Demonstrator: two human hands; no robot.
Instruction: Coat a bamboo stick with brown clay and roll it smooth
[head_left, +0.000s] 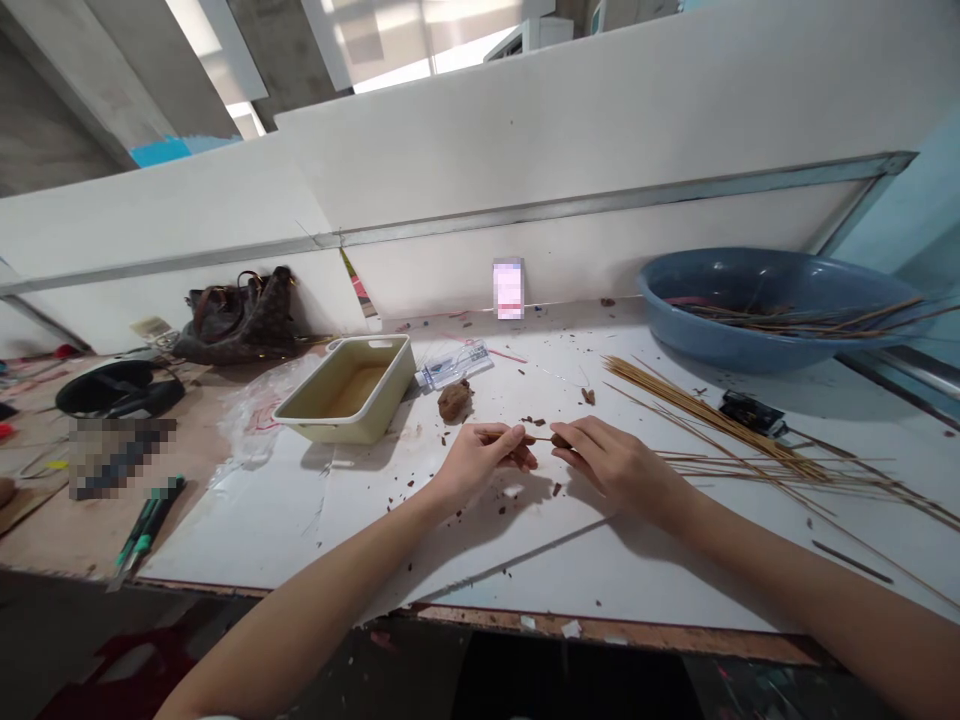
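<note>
My left hand (484,462) and my right hand (607,465) meet above the white-covered bench (300,530). Their fingertips pinch a thin wooden stick (541,438) held level between them. A small dab of brown clay (559,440) sits on the stick at my right fingertips. A lump of brown clay (454,401) lies just beyond my left hand. Brown crumbs are scattered around both hands. A loose bundle of thin sticks (720,430) lies to the right of my right hand.
A blue basin (720,350) holding more sticks stands at the back right. A cream tray (360,425) sits back left, beside a patterned handbag (240,320). Green-handled tools (146,520) lie at the left, and a white wall runs behind the bench.
</note>
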